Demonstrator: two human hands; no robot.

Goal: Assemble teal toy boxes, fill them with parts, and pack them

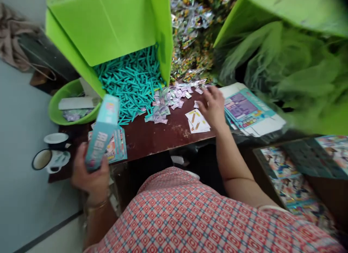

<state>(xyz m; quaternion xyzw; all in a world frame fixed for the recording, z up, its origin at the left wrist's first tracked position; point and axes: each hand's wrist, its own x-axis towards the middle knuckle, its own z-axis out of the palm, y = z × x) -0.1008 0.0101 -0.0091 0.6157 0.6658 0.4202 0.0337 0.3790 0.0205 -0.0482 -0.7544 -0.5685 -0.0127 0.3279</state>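
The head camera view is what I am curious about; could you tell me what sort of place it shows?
Probably a small packing workshop: teal pieces fill a green bin, flattened cartons lie stacked, and the left hand holds a box.

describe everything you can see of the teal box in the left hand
The teal box is narrow and straight-sided, apparently printed cardboard, with pale lettering on one long side and pink print on its lighter upper part; blur hides the full wording. It leans, upper end toward the right, near the table's left front. The left hand grips its lower end. It overlaps the printed cards in view; contact there can't be told.
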